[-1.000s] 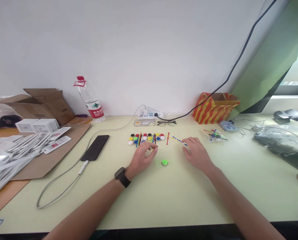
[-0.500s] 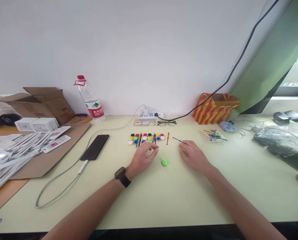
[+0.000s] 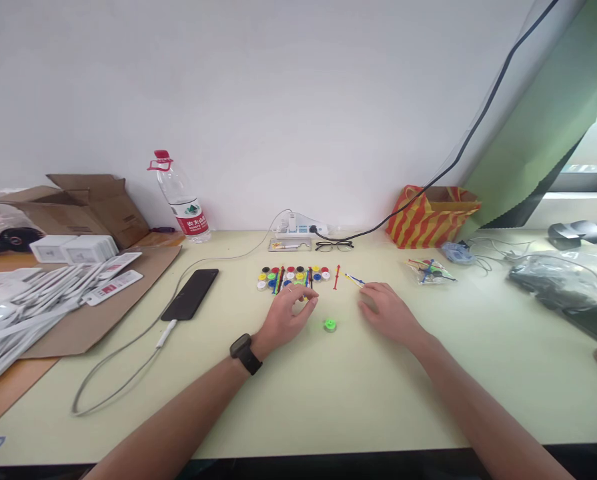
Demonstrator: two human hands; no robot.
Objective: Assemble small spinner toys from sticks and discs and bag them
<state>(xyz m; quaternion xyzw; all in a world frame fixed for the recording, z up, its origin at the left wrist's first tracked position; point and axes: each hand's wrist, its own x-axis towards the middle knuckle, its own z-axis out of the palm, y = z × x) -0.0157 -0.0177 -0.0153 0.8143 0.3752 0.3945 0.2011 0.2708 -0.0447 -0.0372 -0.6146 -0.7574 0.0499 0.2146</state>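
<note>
My left hand rests on the table, thumb and index finger apart with nothing seen between them. Its fingers partly cover a group of small coloured discs and thin arrow-shaped plastic pieces. A green spinner on a round base stands between my hands. My right hand lies to its right, thumb apart from the bent fingers. Its fingertips are at the near end of blue, white and yellow arrow pieces; a grip on them does not show. A red arrow lies left of these.
Behind the discs are a clear case, glasses and a power strip. At left lie a phone with a cable and a water bottle. A bag of pieces and a striped bag are at right.
A faint green blur around the spinner no longer shows. The arrow pieces by my right fingertips have shifted slightly, with more yellow visible. Both hands stay nearly in place.
</note>
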